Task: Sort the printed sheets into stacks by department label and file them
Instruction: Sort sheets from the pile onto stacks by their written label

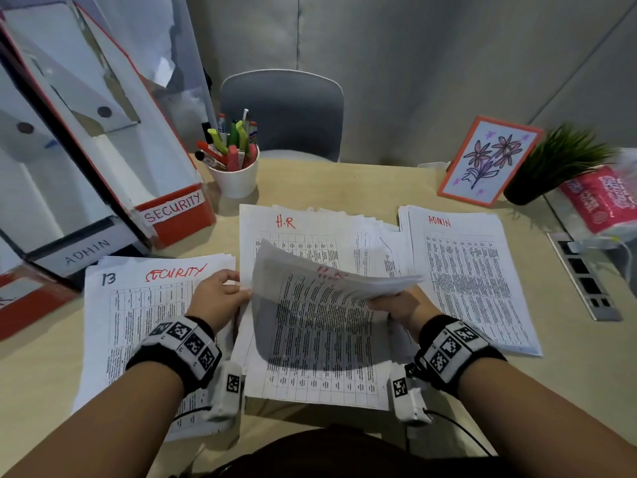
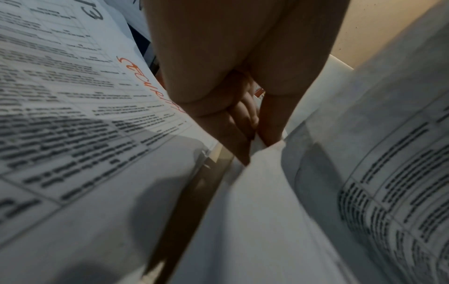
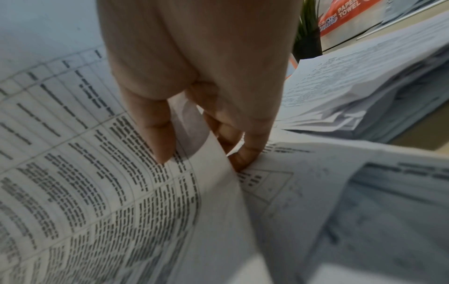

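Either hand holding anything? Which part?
Both hold a bundle of white printed sheets: right hand grips its right edge, thumb on top; left hand pinches its left edge.

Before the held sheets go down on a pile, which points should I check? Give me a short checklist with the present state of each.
1. Label on the held sheets readable: cannot tell; red writing shows through, curled and blurred.
2. Right hand grip firm: ok; thumb above, fingers below the right edge.
3. Left hand grip on the left edge: ok; it pinches the paper edge.
4. Destination piles labelled: ok; SECURITY pile, H.R pile, ADMIN pile lie apart on the desk.
5. H.R pile tidy: not ok; its sheets are fanned to the right.
6. Matching file box in view: cannot tell; only the SECURITY box and ADMIN box labels are readable.
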### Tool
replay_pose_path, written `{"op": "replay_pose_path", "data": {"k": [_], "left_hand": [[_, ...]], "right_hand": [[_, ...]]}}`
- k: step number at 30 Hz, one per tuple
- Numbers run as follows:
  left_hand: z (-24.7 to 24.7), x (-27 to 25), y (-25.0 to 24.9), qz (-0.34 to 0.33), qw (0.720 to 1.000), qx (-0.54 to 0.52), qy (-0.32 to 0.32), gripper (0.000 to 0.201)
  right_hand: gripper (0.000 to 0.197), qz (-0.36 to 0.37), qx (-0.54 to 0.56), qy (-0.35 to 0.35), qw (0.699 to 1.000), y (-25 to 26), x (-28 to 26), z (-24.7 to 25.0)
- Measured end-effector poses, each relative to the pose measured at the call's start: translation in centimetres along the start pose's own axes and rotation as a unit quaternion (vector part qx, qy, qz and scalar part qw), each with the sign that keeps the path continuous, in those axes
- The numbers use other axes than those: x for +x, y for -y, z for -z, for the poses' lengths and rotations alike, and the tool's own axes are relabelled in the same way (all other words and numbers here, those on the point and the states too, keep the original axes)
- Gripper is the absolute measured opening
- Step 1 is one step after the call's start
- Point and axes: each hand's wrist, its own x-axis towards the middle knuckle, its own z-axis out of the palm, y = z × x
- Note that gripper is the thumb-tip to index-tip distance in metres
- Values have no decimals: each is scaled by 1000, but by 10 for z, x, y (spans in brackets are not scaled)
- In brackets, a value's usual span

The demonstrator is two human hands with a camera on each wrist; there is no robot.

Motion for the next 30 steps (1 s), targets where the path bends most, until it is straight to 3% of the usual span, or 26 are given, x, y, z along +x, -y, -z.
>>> {"op": "replay_pose_path", "data": {"k": [3, 8, 15, 19, 24, 27, 30], "left_hand": [[-3, -3, -1, 4, 999, -8, 41, 25], [-2, -9, -6, 15, 999, 35, 39, 37], [-4, -24, -22, -122, 976, 177, 44, 28], [-2, -25, -18, -177, 967, 176, 55, 26], [-3, -35, -26, -124, 970, 165, 130, 40], [-6, -37, -28, -101, 975, 116, 161, 34], [-14, -35, -33, -102, 982, 124, 102, 19]], "right_hand": [[25, -4, 5, -10, 1000, -3, 2, 1], [29, 3, 7, -11, 1000, -3, 4, -1], [28, -19, 140, 45, 989, 14, -13, 4], [26, 11, 72, -4, 997, 9, -3, 2], [30, -5, 44, -27, 999, 0, 6, 1], [56, -38, 9, -30, 999, 0, 8, 0], [92, -52, -6, -23, 998, 4, 8, -4]]}}
